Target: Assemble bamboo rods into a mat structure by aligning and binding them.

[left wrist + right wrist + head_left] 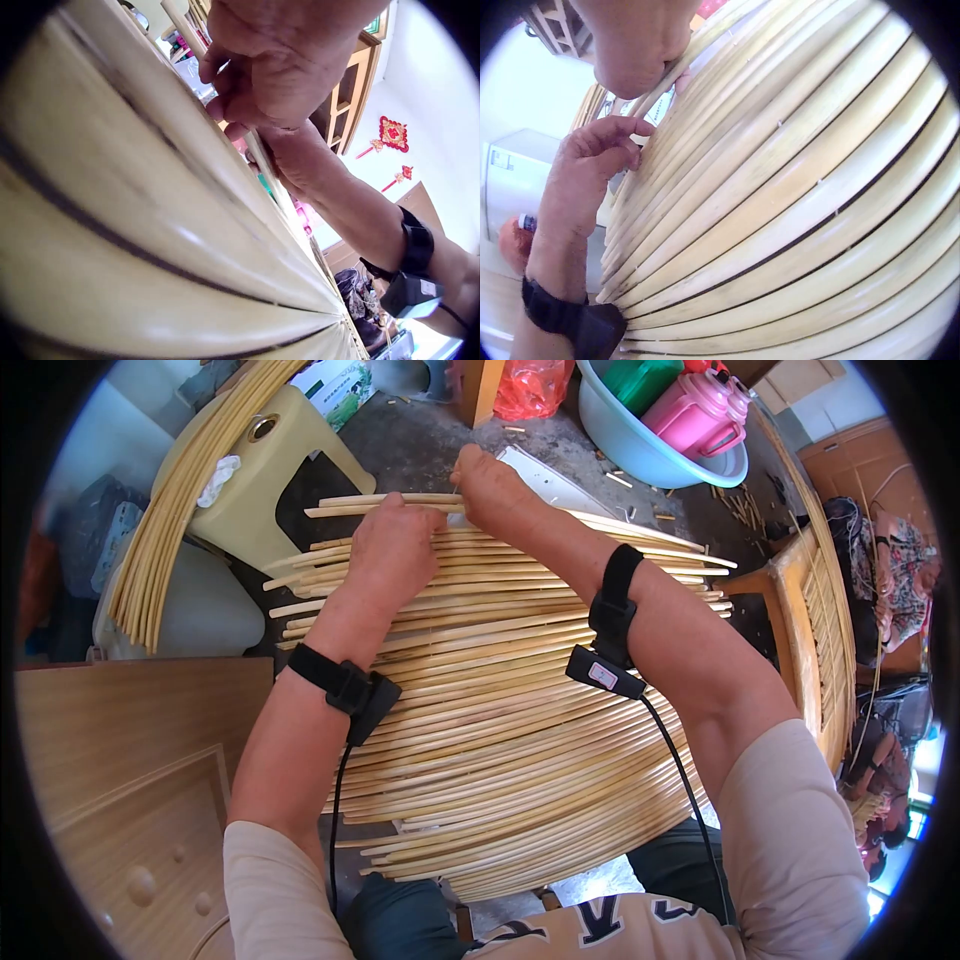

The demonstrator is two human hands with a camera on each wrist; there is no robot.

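A curved panel of pale cane strips [500,730] lies across my lap, and it fills the left wrist view [150,225] and the right wrist view [802,210]. My left hand [395,545] lies on the far end of the panel. Its fingers [225,75] curl over the top strip [340,505]. My right hand [490,485] is close beside it at the same far edge, fingers bunched and pinching at that strip. In the right wrist view the right hand [641,52] is above and the left hand [600,157] just below.
A pale yellow plastic stool [260,490] stands beyond the panel, with a bundle of long strips [170,510] leaning over it. A blue basin [640,445] holds a pink jug [705,410]. A slatted wooden frame [810,620] is at right, a wooden board [120,760] at left.
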